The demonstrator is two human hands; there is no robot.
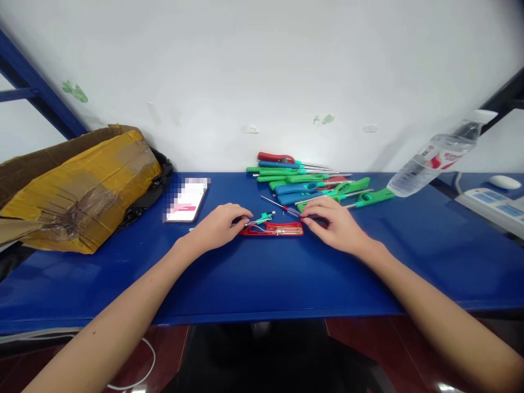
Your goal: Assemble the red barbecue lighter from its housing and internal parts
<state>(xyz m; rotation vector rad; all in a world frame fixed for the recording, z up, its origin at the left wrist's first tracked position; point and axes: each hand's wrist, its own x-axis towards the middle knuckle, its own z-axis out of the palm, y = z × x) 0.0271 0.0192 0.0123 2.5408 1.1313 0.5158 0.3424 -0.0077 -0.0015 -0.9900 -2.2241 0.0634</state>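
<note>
On the blue table (262, 273) lies a red lighter half-shell (273, 230) with thin metal parts inside it. My left hand (219, 225) rests at the shell's left end, fingers curled and pinched on a small teal part with a wire (262, 219). My right hand (333, 222) sits at the shell's right end, fingers curled down on a small screwdriver (286, 209) whose thin shaft points away to the left. Just behind my right hand lies a pile of long green, blue and red stick lighters (311, 183).
A phone (186, 203) lies face up left of my hands. A taped cardboard box (73, 188) fills the left side. A tilted plastic water bottle (440, 158) stands at the right, with a power strip (491, 206) beyond it. A white wall closes the back.
</note>
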